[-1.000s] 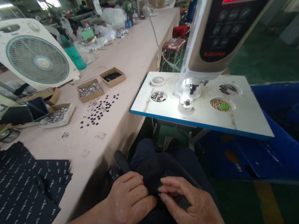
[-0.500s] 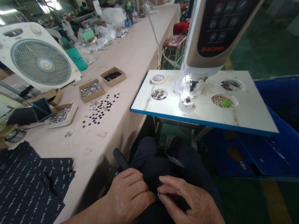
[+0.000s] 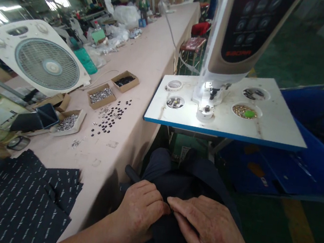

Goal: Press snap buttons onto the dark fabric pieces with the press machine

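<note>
Over my lap lies a dark fabric garment (image 3: 170, 235), its folds hard to tell from my dark trousers. My left hand (image 3: 142, 209) is closed on this garment, thumb and forefinger pinching it. Right beside it, my right hand (image 3: 206, 224) is closed too, its thumb and forefinger tips pressed together at the same spot on the cloth. Whatever small piece may sit between those fingertips is hidden. In front of both hands stands the snap-fastening machine (image 3: 210, 92), its lamp lit above a small round die (image 3: 205, 111) on a white plate.
Wells in the white plate (image 3: 174, 117) hold small metal parts. On the long table (image 3: 144, 78) at left are boxes of fasteners (image 3: 101, 96), loose black snap caps (image 3: 109, 122), a fan (image 3: 49, 65) and patterned dark cloth (image 3: 12, 197). A blue bin (image 3: 319, 159) stands at right.
My right fingers have closed together and flattened against the cloth; a small shiny bit seen between them earlier is now covered. The view has shifted slightly.
</note>
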Available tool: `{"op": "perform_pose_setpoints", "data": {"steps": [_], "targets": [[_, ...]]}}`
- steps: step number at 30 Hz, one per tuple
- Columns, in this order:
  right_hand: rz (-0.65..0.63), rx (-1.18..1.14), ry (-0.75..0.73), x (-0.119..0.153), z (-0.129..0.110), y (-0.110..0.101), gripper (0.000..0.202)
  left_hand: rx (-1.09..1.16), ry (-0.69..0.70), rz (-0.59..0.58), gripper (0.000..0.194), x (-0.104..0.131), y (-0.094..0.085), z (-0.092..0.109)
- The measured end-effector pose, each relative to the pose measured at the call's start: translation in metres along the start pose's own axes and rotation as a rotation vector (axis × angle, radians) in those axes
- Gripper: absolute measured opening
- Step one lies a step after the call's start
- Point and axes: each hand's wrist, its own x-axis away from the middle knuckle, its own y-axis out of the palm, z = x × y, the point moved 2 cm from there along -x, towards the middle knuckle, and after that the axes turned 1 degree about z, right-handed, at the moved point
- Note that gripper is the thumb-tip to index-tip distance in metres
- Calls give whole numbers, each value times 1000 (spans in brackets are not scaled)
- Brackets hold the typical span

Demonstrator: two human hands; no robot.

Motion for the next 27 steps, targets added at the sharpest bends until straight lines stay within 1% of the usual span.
{"op": "perform_pose_setpoints", "data": {"steps": [3,6,7,8,10,11,12,15,17,19,21,23,25,27], "targets": [[-72,-8,16,0,-1,-4,39,4,-69,0,7,-1,3,-1],[-112,-32,85,2,-3,-8,44,54,-141,3,5,-1,6,-4],[-128,-39,104,3,-4,-8,50,85,-177,-9,6,-1,8,-5],[-144,-45,121,4,-5,-7,59,115,-222,-26,6,-1,9,-6],[-183,-54,138,6,-6,-3,79,159,-342,-87,6,-1,11,-9],[-197,-52,143,8,-6,0,83,171,-405,-122,7,-1,12,-11],[-205,-48,150,9,-5,4,83,184,-465,-158,9,-2,12,-12],[-224,-59,173,12,1,14,70,296,-612,-264,5,-7,11,-14],[-246,-109,228,12,7,17,65,380,-688,-325,2,-10,9,-16],[-270,-176,322,10,13,16,62,433,-752,-380,12,-12,9,-19],[-288,-270,419,5,16,12,60,483,-803,-435,23,-14,9,-22],[-307,-399,498,-1,16,8,57,581,-844,-485,29,-15,9,-25],[-323,-530,556,-8,16,4,54,715,-873,-534,32,-16,9,-27],[-329,-614,594,-12,15,1,52,851,-883,-552,31,-17,7,-27]]}}
